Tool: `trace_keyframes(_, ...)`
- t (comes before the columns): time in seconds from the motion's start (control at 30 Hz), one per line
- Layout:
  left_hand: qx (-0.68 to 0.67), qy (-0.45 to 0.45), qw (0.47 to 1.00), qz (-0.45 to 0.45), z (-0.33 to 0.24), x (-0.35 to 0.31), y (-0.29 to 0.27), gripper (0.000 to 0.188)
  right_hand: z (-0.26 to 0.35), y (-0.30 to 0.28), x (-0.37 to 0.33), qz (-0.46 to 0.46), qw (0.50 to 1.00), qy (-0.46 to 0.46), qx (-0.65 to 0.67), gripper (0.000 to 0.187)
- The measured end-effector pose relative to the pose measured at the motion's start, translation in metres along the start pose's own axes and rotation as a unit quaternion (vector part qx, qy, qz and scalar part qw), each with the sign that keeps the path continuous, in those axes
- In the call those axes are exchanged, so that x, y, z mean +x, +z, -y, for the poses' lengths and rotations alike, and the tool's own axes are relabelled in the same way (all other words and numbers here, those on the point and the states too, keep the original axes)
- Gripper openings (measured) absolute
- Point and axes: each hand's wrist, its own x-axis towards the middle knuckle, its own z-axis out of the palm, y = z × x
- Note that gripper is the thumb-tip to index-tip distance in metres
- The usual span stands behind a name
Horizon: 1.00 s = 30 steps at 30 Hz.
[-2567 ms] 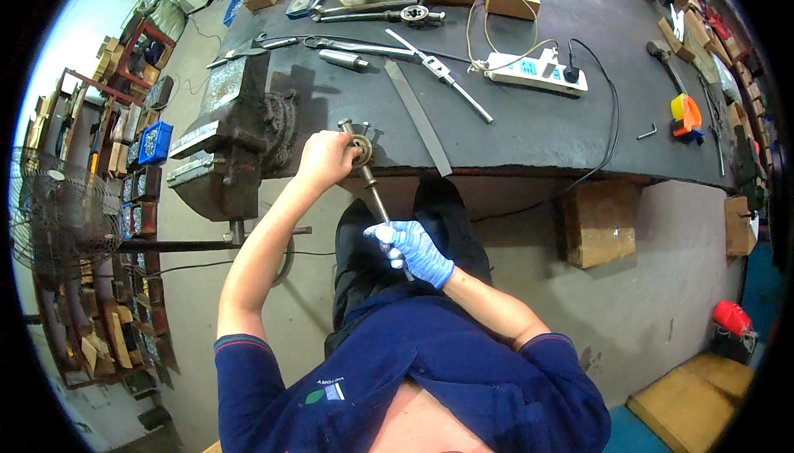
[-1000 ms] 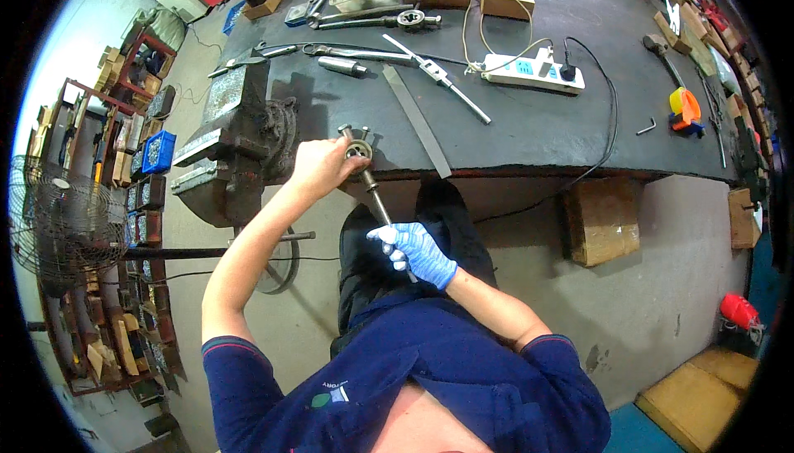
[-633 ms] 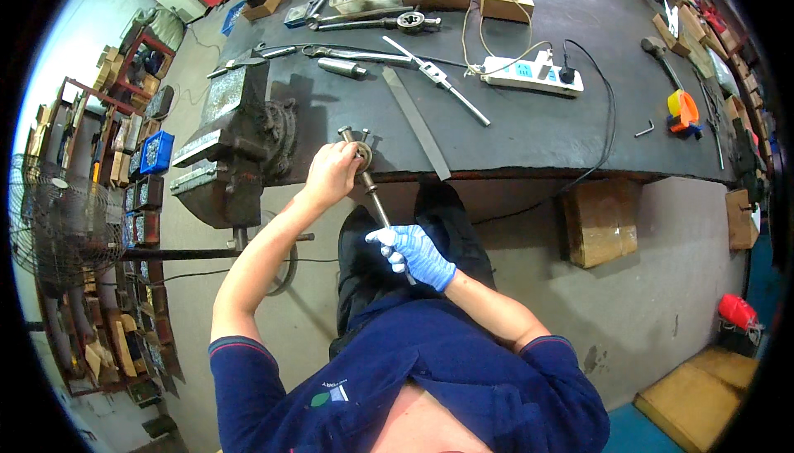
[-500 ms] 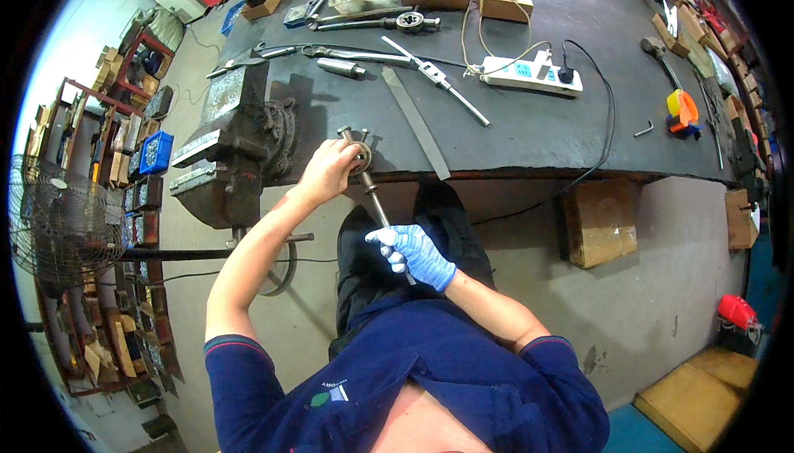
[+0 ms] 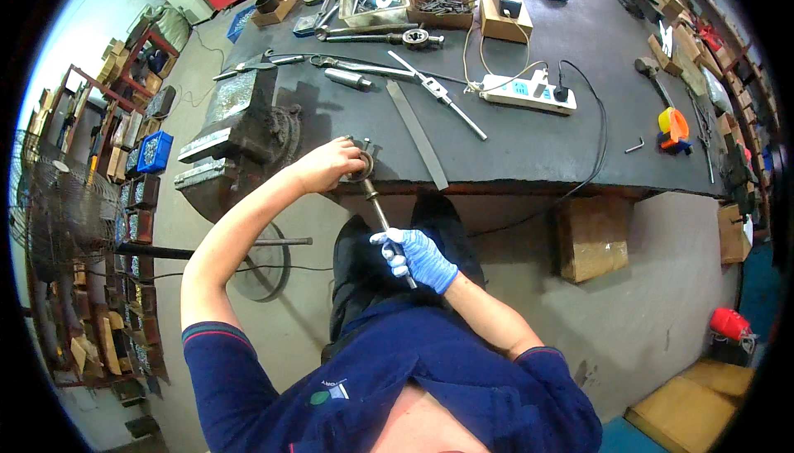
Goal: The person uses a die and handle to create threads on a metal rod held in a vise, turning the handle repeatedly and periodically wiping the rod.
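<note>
A metal die stock [image 5: 379, 209], with a ring-shaped head and a long rod handle, slants between my two hands at the bench's near edge. My gloveless left hand [image 5: 333, 164] is closed at the ring head, its fingertips on the ring; whatever lies beneath them is hidden. In a blue glove, my right hand [image 5: 420, 259] wraps round the lower handle, whose end sticks out below the fist. The bench vise [image 5: 236, 126] stands left of my left hand. Beyond the ring, a flat file [image 5: 416, 133] and a tap wrench [image 5: 438, 92] lie on the bench.
A white power strip [image 5: 529, 93] with cords lies farther back, its black cable hanging over the bench edge. Another die stock [image 5: 389, 37] rests near parts boxes [image 5: 442, 8]. At right are an orange tape roll [image 5: 674, 125] and a hammer [image 5: 652, 73]. A cardboard box [image 5: 594, 238] stands below.
My left elbow has swung outward to the left, and my left fingers have shifted over the ring head. My right hand keeps its grip on the handle. The whole view has moved slightly.
</note>
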Motion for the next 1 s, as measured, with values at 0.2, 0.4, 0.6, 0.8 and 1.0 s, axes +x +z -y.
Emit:
trace_keyframes(0.2, 0.074, -0.190, 0.976, -0.072, -0.021, 0.004, 0.010, 0.024, 0.002, -0.005, 0.003, 0.022, 0.999, 0.024, 0.023, 0.039)
trace_keyframes(0.4, 0.060, -0.270, 0.947, -0.162, -0.034, 0.010, 0.038, 0.030, 0.001, -0.003, 0.003, 0.017, 0.999, 0.024, 0.030, 0.041)
trace_keyframes(0.6, 0.065, -0.145, 0.970, -0.181, -0.022, 0.001, 0.046, 0.012, 0.004, -0.014, 0.007, 0.040, 0.991, 0.072, 0.110, 0.038)
trace_keyframes(0.8, 0.101, -0.028, 0.986, -0.132, -0.010, -0.011, 0.039, 0.012, 0.014, -0.023, 0.004, 0.097, 0.970, 0.131, 0.180, 0.041)
trace_keyframes(1.0, 0.051, 0.017, 0.978, -0.200, -0.036, -0.024, 0.016, 0.017, 0.020, -0.025, -0.012, 0.144, 0.983, 0.071, 0.088, 0.050)
